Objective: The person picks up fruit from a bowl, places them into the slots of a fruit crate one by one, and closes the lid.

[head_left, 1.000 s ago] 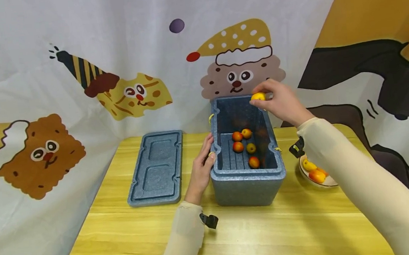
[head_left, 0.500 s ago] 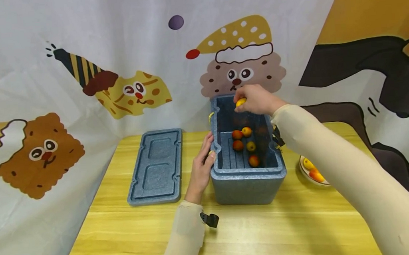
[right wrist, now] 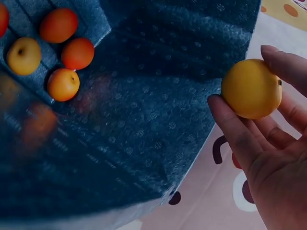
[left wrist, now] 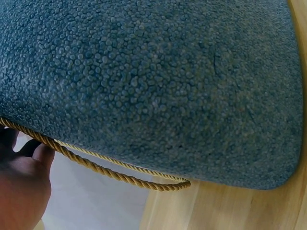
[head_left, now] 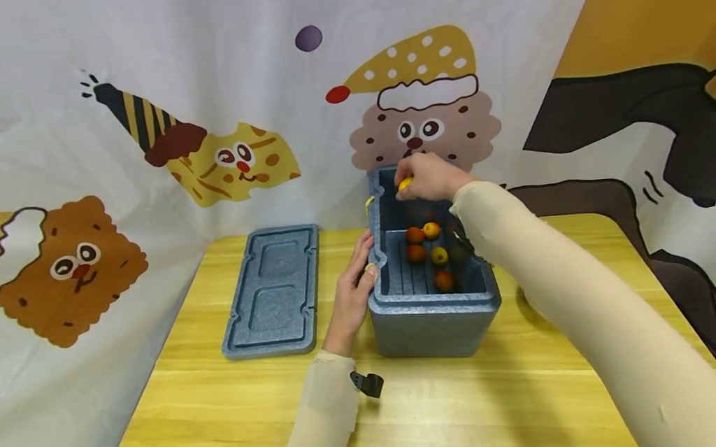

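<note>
Head: pinching small round yellow fruit (head_left: 405,185) in right grip (head_left: 431,177), above far end of lidless speckled blue-grey foam box (head_left: 436,333); resting left grip (head_left: 350,305), with extended fingers, against left edge.

Left wrist: beside yellow twisted rope (left wrist: 115,178).

Right wrist: spread only to fruit width, above and beyond round red-and-yellow fruits (right wrist: 58,25).
</note>
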Demonstrator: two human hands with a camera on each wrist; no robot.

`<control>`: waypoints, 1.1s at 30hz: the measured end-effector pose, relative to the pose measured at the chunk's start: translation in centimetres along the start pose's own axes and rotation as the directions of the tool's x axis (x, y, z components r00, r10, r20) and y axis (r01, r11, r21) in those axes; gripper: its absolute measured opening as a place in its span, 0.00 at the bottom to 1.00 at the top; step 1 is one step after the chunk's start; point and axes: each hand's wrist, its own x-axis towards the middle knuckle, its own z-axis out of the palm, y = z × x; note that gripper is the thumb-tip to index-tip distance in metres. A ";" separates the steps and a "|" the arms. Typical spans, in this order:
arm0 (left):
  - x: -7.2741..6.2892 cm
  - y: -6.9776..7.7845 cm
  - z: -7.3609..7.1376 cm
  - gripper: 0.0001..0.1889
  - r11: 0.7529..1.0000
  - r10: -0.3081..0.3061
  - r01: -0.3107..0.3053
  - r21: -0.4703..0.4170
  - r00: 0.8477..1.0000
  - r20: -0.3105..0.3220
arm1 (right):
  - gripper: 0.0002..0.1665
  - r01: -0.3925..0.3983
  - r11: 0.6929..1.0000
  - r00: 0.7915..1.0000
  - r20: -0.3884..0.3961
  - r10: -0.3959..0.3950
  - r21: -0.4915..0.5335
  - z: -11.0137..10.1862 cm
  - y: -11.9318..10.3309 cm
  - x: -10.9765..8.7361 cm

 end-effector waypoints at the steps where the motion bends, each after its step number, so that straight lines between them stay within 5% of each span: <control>1: 0.1 0.0 0.1 0.25 1.000 -0.001 0.001 0.000 1.000 0.003 | 0.19 0.004 1.000 1.000 -0.005 -0.004 0.006 0.0 0.0 0.0; 18: 0.0 -0.2 0.2 0.25 1.000 0.011 -0.011 -0.003 1.000 0.015 | 0.23 0.074 0.997 0.992 -0.103 -0.071 0.022 0.5 0.1 0.6; 33: 0.1 0.0 0.1 0.25 1.000 -0.004 0.004 -0.004 1.000 0.004 | 0.22 0.038 0.999 0.997 -0.069 -0.038 -0.010 -0.5 0.4 -0.9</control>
